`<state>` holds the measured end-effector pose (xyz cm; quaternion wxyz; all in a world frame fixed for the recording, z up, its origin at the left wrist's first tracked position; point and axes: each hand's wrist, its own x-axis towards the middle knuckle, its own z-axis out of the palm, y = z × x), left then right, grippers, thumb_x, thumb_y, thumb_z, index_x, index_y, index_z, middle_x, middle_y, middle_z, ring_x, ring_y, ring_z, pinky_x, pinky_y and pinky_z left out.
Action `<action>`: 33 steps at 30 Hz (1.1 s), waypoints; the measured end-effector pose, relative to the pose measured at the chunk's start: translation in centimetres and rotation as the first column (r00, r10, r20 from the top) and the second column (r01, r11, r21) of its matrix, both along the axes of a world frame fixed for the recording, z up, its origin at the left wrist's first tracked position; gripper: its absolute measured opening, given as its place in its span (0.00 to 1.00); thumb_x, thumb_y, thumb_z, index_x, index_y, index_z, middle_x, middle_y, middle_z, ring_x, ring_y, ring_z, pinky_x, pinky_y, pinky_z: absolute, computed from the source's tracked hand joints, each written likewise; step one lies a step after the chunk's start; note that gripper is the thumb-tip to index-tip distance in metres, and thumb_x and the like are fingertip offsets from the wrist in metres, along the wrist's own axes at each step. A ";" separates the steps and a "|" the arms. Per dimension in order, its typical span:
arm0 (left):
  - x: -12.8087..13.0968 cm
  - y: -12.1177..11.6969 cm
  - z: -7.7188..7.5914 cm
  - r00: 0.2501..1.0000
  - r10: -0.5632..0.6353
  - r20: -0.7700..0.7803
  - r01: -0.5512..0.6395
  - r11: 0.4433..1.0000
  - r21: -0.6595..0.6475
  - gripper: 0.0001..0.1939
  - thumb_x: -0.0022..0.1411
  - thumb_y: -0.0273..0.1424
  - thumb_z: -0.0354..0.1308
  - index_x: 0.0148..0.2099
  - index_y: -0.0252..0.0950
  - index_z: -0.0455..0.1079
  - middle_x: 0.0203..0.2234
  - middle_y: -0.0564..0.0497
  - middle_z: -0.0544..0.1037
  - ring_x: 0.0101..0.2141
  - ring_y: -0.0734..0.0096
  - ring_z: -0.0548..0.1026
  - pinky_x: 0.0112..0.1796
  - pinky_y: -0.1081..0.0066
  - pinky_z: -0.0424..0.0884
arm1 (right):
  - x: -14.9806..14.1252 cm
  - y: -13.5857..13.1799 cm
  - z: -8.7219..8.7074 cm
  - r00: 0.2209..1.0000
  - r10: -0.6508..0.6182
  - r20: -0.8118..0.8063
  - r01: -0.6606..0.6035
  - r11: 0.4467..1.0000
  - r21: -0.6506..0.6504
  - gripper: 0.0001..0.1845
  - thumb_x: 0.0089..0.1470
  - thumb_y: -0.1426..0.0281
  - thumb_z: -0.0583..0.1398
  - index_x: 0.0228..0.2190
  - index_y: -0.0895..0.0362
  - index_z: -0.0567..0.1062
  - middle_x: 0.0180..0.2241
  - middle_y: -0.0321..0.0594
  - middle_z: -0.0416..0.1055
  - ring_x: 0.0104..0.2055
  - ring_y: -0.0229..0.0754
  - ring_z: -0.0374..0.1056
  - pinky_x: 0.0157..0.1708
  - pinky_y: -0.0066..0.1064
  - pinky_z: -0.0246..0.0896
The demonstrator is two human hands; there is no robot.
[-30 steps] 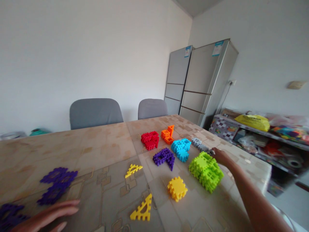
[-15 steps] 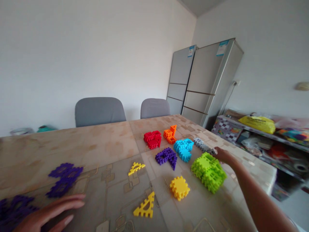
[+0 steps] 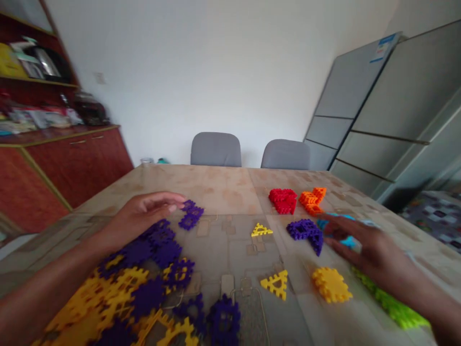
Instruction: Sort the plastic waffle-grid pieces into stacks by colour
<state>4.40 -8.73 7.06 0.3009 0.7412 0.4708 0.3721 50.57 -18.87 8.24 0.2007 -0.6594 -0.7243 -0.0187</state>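
Observation:
My left hand (image 3: 151, 209) hovers over the left pile, its fingers apart and nothing in them. Close to its fingertips lie joined purple notched tiles (image 3: 190, 215). Below is a heap of purple pieces (image 3: 165, 252) and yellow pieces (image 3: 115, 293). On the other side, my right hand (image 3: 367, 242) is slightly blurred, thumb and fingers apart, with no piece visible in it. It partly covers light-blue blocks (image 3: 347, 241) and is beside a purple tile stack with a triangle (image 3: 304, 229). Green tiles (image 3: 396, 302) extend from under the right forearm.
Red blocks (image 3: 283, 201) and orange blocks (image 3: 311, 200) sit further back. Two yellow triangles, one far (image 3: 261, 230) and one near (image 3: 275, 284), and a yellow square stack (image 3: 331, 284) lie mid-table. Grey chairs (image 3: 216, 149) stand behind the table; fridges (image 3: 327, 103) are at right.
The view has swung left, bringing the left heap and a cabinet into sight. My right hand has left the grey pieces for the light-blue blocks. My left hand has risen over the purple pieces.

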 end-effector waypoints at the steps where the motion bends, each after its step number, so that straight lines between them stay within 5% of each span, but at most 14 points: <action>1: -0.6 0.1 0.6 1.000 0.022 0.010 -0.022 1.000 0.017 0.24 0.59 0.49 0.60 0.46 0.35 0.77 0.44 0.47 0.83 0.45 0.57 0.79 0.49 0.59 0.73 | -3.3 -0.3 -0.5 0.974 0.226 -0.028 -0.227 0.974 -0.015 0.20 0.59 0.60 0.58 0.52 0.49 0.74 0.42 0.43 0.78 0.41 0.47 0.75 0.41 0.35 0.72; 4: -2.7 0.5 1.9 0.995 0.092 0.028 -0.093 0.994 0.056 0.25 0.59 0.50 0.61 0.47 0.34 0.76 0.43 0.47 0.83 0.44 0.59 0.79 0.49 0.60 0.72 | -11.9 -1.5 -3.2 0.777 0.625 -0.078 -0.629 0.768 -0.118 0.24 0.62 0.66 0.58 0.59 0.47 0.67 0.53 0.42 0.73 0.51 0.46 0.72 0.49 0.35 0.70; 7: -4.8 0.7 2.5 0.986 0.162 0.043 -0.165 0.981 0.106 0.28 0.57 0.53 0.62 0.47 0.36 0.76 0.41 0.47 0.83 0.43 0.58 0.79 0.48 0.62 0.73 | -18.0 -2.9 -7.7 0.591 0.798 -0.120 -0.803 0.566 -0.188 0.24 0.64 0.62 0.58 0.60 0.42 0.65 0.56 0.39 0.72 0.54 0.48 0.70 0.53 0.39 0.68; 11: -7.3 -0.6 1.4 0.983 0.183 -0.029 -0.178 0.976 0.127 0.28 0.59 0.56 0.59 0.47 0.37 0.76 0.42 0.47 0.83 0.43 0.58 0.79 0.47 0.64 0.74 | -21.8 -3.4 -13.1 0.548 0.806 -0.224 -0.836 0.514 -0.194 0.37 0.61 0.54 0.60 0.66 0.41 0.54 0.58 0.39 0.71 0.58 0.50 0.68 0.55 0.38 0.67; 14: -9.0 -2.7 -0.4 0.979 0.138 -0.148 -0.125 0.988 0.093 0.25 0.62 0.53 0.57 0.47 0.37 0.77 0.43 0.48 0.82 0.43 0.58 0.79 0.47 0.66 0.74 | -22.2 -2.6 -13.5 0.506 0.854 -0.121 -0.854 0.477 -0.206 0.32 0.63 0.59 0.59 0.65 0.41 0.58 0.62 0.43 0.66 0.61 0.52 0.64 0.60 0.48 0.60; 17: -10.7 -5.1 -2.8 0.958 0.138 -0.253 -0.119 0.989 0.090 0.20 0.64 0.46 0.58 0.49 0.39 0.76 0.48 0.50 0.81 0.49 0.57 0.77 0.53 0.64 0.69 | -21.5 -1.4 -11.9 0.510 0.859 -0.042 -0.840 0.486 -0.243 0.33 0.60 0.57 0.61 0.64 0.48 0.61 0.65 0.52 0.57 0.66 0.59 0.55 0.62 0.58 0.53; 20: -11.7 -6.9 -5.6 0.927 0.188 -0.323 -0.161 0.981 0.109 0.21 0.64 0.43 0.58 0.54 0.37 0.73 0.52 0.46 0.78 0.53 0.53 0.74 0.57 0.62 0.65 | -20.9 -0.8 -10.5 0.608 0.793 -0.043 -0.767 0.572 -0.290 0.38 0.58 0.55 0.62 0.65 0.54 0.60 0.67 0.55 0.52 0.68 0.61 0.49 0.63 0.59 0.49; 25: -10.8 -8.2 -9.0 0.915 0.140 -0.379 -0.104 0.988 0.113 0.23 0.66 0.42 0.55 0.59 0.40 0.69 0.60 0.45 0.71 0.58 0.54 0.70 0.59 0.61 0.64 | -20.9 -0.7 -8.2 0.698 0.715 -0.038 -0.693 0.662 -0.287 0.29 0.61 0.67 0.59 0.62 0.53 0.65 0.65 0.51 0.60 0.67 0.56 0.54 0.64 0.58 0.47; 29: -8.5 -7.9 -8.5 0.914 0.025 -0.405 0.021 0.994 0.110 0.18 0.68 0.41 0.52 0.54 0.41 0.73 0.54 0.48 0.78 0.54 0.60 0.74 0.55 0.67 0.68 | -19.7 -0.1 -5.5 0.713 0.697 -0.077 -0.697 0.693 -0.183 0.22 0.63 0.76 0.53 0.56 0.51 0.71 0.51 0.46 0.74 0.55 0.49 0.68 0.61 0.51 0.53; 33: -6.5 -6.3 -6.8 0.907 0.008 -0.420 0.054 0.989 0.136 0.16 0.68 0.39 0.50 0.49 0.40 0.76 0.49 0.48 0.81 0.50 0.60 0.77 0.53 0.66 0.69 | -17.3 0.7 -4.3 0.769 0.636 -0.061 -0.639 0.766 -0.067 0.20 0.63 0.76 0.51 0.52 0.55 0.75 0.42 0.48 0.78 0.45 0.49 0.72 0.49 0.45 0.64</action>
